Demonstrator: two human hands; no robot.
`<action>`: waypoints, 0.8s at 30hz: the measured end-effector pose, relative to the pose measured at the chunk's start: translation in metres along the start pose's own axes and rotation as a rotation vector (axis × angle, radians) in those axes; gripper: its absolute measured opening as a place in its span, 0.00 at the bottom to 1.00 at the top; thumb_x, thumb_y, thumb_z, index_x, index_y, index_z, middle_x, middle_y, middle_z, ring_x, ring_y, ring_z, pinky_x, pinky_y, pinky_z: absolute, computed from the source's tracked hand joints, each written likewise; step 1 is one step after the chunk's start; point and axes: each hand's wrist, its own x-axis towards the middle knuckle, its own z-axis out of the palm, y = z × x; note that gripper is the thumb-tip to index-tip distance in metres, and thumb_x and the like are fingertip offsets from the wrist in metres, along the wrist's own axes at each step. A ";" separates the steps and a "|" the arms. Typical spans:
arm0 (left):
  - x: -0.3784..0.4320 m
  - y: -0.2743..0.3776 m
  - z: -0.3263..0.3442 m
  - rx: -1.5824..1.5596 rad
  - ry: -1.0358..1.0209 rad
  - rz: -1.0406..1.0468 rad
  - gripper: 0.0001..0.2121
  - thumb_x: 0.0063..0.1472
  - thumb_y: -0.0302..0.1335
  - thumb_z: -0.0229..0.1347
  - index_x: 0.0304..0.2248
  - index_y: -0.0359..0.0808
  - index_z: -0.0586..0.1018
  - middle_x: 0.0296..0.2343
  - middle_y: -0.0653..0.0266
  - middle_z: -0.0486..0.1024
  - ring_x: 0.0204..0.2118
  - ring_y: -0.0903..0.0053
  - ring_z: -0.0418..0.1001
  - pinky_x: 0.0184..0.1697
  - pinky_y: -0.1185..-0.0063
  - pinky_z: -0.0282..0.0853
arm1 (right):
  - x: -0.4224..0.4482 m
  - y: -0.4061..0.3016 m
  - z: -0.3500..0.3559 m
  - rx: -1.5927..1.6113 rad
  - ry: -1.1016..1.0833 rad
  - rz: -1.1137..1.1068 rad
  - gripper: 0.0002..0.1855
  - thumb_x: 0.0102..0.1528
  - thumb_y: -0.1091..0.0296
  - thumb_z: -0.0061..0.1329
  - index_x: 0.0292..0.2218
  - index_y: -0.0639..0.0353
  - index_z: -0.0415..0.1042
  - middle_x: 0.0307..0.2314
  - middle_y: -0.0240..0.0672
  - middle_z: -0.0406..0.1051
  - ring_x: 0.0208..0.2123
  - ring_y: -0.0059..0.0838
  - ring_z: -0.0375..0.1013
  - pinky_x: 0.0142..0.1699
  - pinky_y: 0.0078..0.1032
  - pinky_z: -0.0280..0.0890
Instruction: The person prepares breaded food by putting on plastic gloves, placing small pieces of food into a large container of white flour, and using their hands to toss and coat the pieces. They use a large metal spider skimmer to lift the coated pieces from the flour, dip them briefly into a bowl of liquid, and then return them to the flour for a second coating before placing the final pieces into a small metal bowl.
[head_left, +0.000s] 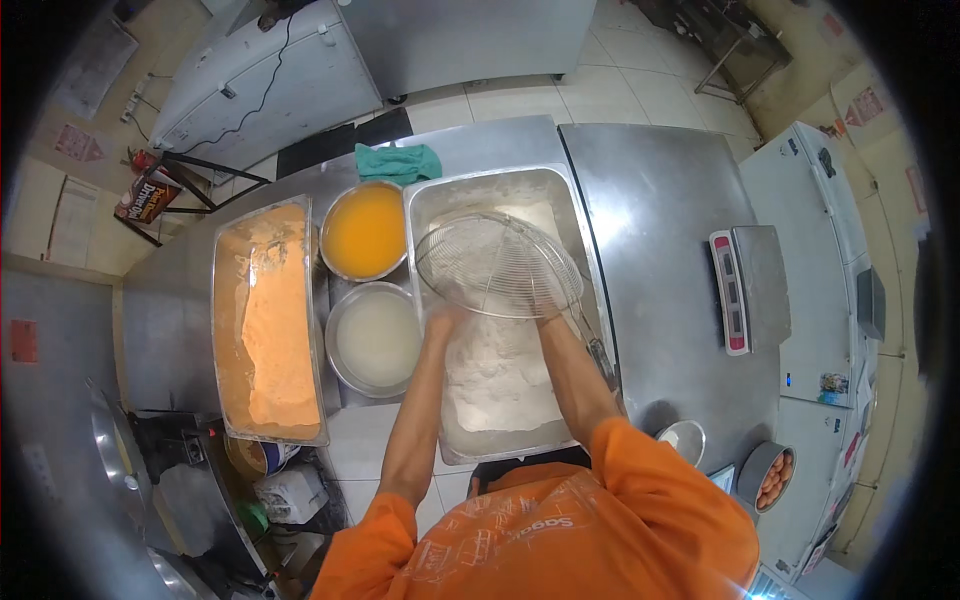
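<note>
A round wire strainer (499, 262) lies across a deep steel pan (577, 442) of white flour (499, 382). Its handle (600, 358) slants down over the pan's right rim. My left hand (451, 313) is blurred at the strainer's near left edge, above the flour. My right hand (551, 306) is at the near right edge, partly hidden behind the wires. Whether my fingers grip the rim or are in the flour beneath is not clear. Left of the pan are a bowl of orange-yellow liquid (366, 231) and a bowl of cloudy whitish liquid (377, 340).
Another steel pan (324, 420) holds orange powder (281, 337) at the left. A green cloth (399, 163) lies behind the bowls. On the right-hand steel table (660, 195) are a digital scale (757, 289) and a small metal bowl (684, 441). Eggs (776, 480) fill a round container nearby.
</note>
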 end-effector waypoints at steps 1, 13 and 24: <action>0.012 -0.006 -0.004 -0.024 0.059 0.003 0.19 0.58 0.41 0.43 0.32 0.31 0.75 0.29 0.54 0.75 0.32 0.66 0.71 0.40 0.73 0.65 | -0.001 -0.006 0.012 -0.005 0.016 -0.012 0.38 0.47 0.49 0.47 0.54 0.63 0.54 0.44 0.52 0.64 0.45 0.47 0.65 0.50 0.35 0.60; -0.079 0.046 0.135 0.159 0.840 -0.101 0.20 0.59 0.40 0.42 0.31 0.28 0.74 0.21 0.52 0.71 0.23 0.62 0.69 0.28 0.64 0.65 | -0.144 0.024 0.001 0.003 -0.200 0.155 0.42 0.45 0.47 0.47 0.56 0.60 0.51 0.46 0.51 0.63 0.46 0.50 0.64 0.51 0.37 0.59; -0.106 0.039 0.054 -0.246 -0.089 0.001 0.22 0.57 0.37 0.45 0.39 0.21 0.70 0.40 0.49 0.69 0.43 0.63 0.68 0.41 0.64 0.66 | -0.178 0.010 -0.055 1.254 -0.529 0.379 0.26 0.54 0.66 0.41 0.53 0.62 0.54 0.48 0.38 0.61 0.42 0.29 0.67 0.43 0.22 0.65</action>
